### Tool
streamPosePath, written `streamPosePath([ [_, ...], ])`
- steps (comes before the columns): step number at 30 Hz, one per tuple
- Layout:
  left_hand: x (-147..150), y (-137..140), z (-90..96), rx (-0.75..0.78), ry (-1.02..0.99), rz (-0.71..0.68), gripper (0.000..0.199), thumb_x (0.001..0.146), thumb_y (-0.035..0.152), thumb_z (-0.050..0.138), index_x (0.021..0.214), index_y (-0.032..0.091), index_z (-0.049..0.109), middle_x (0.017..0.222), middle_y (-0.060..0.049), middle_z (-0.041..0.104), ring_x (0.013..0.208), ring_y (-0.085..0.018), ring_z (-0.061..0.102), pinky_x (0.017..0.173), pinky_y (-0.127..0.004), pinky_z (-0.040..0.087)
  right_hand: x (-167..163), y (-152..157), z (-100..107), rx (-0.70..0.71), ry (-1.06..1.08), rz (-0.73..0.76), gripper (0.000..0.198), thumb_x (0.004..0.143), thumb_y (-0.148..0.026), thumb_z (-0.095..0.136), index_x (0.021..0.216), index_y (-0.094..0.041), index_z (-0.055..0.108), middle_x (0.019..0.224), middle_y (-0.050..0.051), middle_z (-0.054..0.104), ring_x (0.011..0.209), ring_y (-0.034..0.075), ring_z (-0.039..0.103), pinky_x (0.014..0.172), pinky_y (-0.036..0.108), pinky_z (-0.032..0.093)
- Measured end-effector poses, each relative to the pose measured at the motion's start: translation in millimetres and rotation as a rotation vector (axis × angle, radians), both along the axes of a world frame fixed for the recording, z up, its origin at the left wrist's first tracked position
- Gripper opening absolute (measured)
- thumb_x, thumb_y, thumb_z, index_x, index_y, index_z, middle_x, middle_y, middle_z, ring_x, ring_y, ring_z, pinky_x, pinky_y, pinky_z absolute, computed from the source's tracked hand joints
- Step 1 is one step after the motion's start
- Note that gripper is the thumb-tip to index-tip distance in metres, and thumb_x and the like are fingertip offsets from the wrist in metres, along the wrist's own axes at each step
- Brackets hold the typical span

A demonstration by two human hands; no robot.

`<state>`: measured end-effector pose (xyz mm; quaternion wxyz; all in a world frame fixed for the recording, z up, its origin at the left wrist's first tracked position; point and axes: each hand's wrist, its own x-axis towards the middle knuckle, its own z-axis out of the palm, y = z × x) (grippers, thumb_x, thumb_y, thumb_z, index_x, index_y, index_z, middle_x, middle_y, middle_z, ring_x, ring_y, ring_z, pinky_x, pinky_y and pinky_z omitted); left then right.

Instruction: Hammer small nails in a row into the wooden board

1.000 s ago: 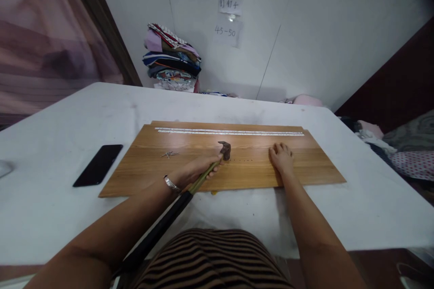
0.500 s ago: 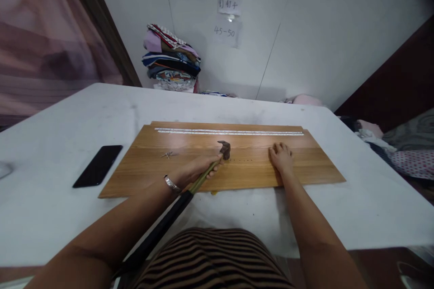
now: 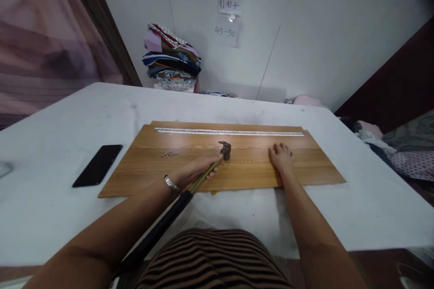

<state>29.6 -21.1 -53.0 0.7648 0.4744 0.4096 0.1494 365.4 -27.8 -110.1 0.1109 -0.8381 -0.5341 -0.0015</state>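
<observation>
My left hand (image 3: 202,166) is wrapped round the shaft of a claw hammer (image 3: 225,150), close below its head. The hammer's head rests on or just over the wooden board (image 3: 142,167), claw pointing up and left, and its long black grip slants back under my left forearm. A row of small dark marks (image 3: 240,160) runs to the right from the head. My right hand (image 3: 282,156) lies on the board's right part, fingers lightly bent and holding nothing. Several loose nails (image 3: 168,155) lie in a small heap on the board, left of the hammer.
Two white measuring strips (image 3: 230,132) run along the board's far side. A black phone (image 3: 97,165) lies on the white table (image 3: 61,135) left of the board. Folded clothes (image 3: 172,58) are stacked against the wall, below and left of paper notes (image 3: 228,31).
</observation>
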Motion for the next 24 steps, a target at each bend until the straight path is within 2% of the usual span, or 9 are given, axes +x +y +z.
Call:
streamPosePath([
  [6,0,-3,16.7,-0.007,0.022,0.049,0.041,0.085,0.056,0.055,0.095,0.017,0.051,0.063,0.005,0.042,0.047,-0.005,0.031,0.046,-0.024,0.017,0,-1,0,0.002,-0.001,-0.003,0.043,0.095,-0.041,0.036,0.124,-0.021,0.060,0.139,0.012,0.052,0.128,0.027,0.041,0.104,0.043,0.028],
  [13,0,1,4.1,-0.012,0.101,0.059,0.044,0.084,0.060,0.053,0.092,0.016,0.051,0.061,0.005,0.042,0.047,-0.006,0.033,0.045,-0.024,0.019,-1,0,-1,-0.001,0.000,-0.015,0.044,0.095,-0.042,0.036,0.125,-0.021,0.059,0.143,0.012,0.049,0.131,0.027,0.039,0.105,0.044,0.028],
  [19,-1,1,10.4,0.001,0.026,0.039,0.040,0.085,0.057,0.054,0.091,0.017,0.051,0.060,0.005,0.041,0.044,-0.005,0.031,0.044,-0.024,0.016,0,0,-2,0.016,0.001,-0.004,0.043,0.094,-0.041,0.037,0.125,-0.021,0.060,0.140,0.012,0.051,0.129,0.027,0.042,0.105,0.044,0.029],
  [24,0,-1,4.2,0.011,0.013,0.036,0.042,0.083,0.058,0.056,0.090,0.016,0.053,0.061,0.005,0.042,0.047,-0.006,0.033,0.043,-0.023,0.019,0,1,-2,0.010,0.000,-0.010,0.043,0.094,-0.041,0.037,0.125,-0.021,0.061,0.139,0.012,0.052,0.128,0.027,0.041,0.104,0.044,0.028],
])
